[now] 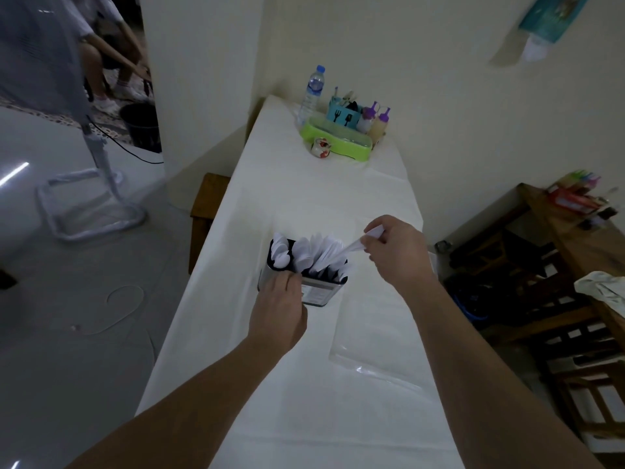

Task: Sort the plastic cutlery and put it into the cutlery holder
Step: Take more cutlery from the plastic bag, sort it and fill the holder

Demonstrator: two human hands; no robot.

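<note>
table: long, white cloth (pixel 304 418), runs away from you toward the far wall.
plastic sheet: clear sheet (pixel 375 346) flat on the cloth, just right of your left wrist, under your right forearm.
left hand: your left hand (pixel 279 308) sits on the near-left side of the cutlery holder, fingers curled round its rim, gripping it.
cutlery holder: metal box (pixel 319 291) with dark compartments, upright on the cloth, mid-table. Left compartment holds white spoons (pixel 280 253), bowls up. Middle and right compartments hold more white cutlery (pixel 318 252), too blurred to tell the type.
right hand: your right hand (pixel 395 250) is above and right of the holder, fingers clenched, pinching a white plastic piece (pixel 351 247). That piece slants down-left into the right side of the holder. Type: cannot tell.
far end of table: green tray (pixel 338 143) with a blue utensil caddy (pixel 343 115) in it, two purple-capped squeeze bottles (pixel 375 121) at its right, a water bottle (pixel 313 91) at its left, a small can (pixel 319 147) lying just in front.
left of table: fan stand (pixel 94 198) on grey floor; a second person's legs seen through the doorway beyond.
right of table: wooden shelf (pixel 558 265) with clutter.
</note>
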